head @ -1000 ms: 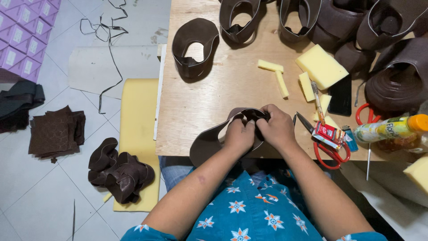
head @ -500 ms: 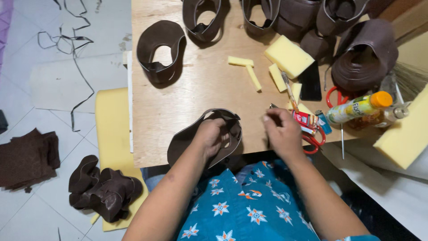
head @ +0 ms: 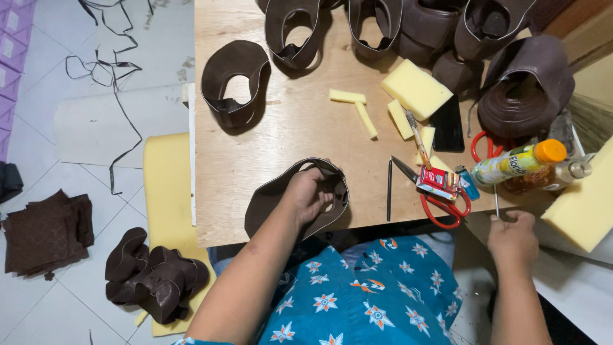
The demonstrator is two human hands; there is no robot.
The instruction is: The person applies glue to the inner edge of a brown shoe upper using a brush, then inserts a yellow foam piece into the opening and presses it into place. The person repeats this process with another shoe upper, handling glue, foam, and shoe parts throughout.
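left hand [head: 310,195] grips a brown leather loop [head: 281,198] at the counter [head: 287,128] edge, frame centre; right hand [head: 513,239] pinches a thin metal tool [head: 496,204], lower right.

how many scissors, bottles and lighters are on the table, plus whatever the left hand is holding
red-handled scissors: 2
bottles: 2
blue lighter: 1
brown leather loop in the left hand: 1
total: 6

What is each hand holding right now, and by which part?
Left hand grips the brown leather piece at its upper rim; right hand pinches a thin metal tool by its lower end.
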